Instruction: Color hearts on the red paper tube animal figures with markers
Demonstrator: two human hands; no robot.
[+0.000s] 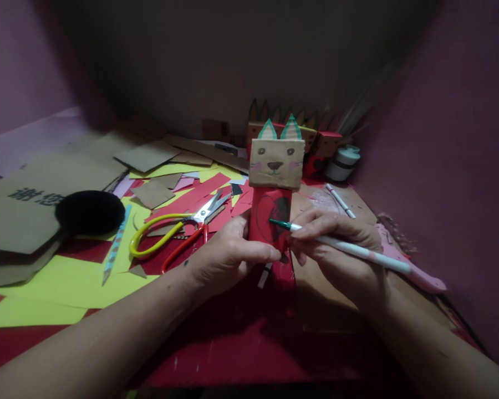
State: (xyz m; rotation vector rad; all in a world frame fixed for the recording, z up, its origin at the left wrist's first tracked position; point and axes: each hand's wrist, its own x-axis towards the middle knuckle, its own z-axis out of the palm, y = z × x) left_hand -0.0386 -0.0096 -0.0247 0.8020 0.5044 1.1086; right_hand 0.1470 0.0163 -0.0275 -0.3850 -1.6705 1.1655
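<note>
My left hand (233, 252) is wrapped round the lower part of a cardboard cat figure (276, 166), its thumb across the front. The figure has a square cardboard head with a drawn face, two green-edged pointed ears and a red tube body. An oval is outlined on the body, its right part filled in dark. My right hand (336, 244) grips a white marker pen (353, 250) between thumb and fingers. The pen's dark green tip is at the oval, touching or very close to it. Below my left thumb lies a small white pen cap or pen end (265, 276).
Scissors (195, 221) with yellow and red handles lie left, near a blue patterned pencil (117, 244) and a round black object (90, 213). Paper and cardboard scraps (153, 191) cover the left side. Behind stand more cardboard figures (326, 144), a pale jar (344, 162) and another pen (340, 200). A pink tool (416, 271) lies right.
</note>
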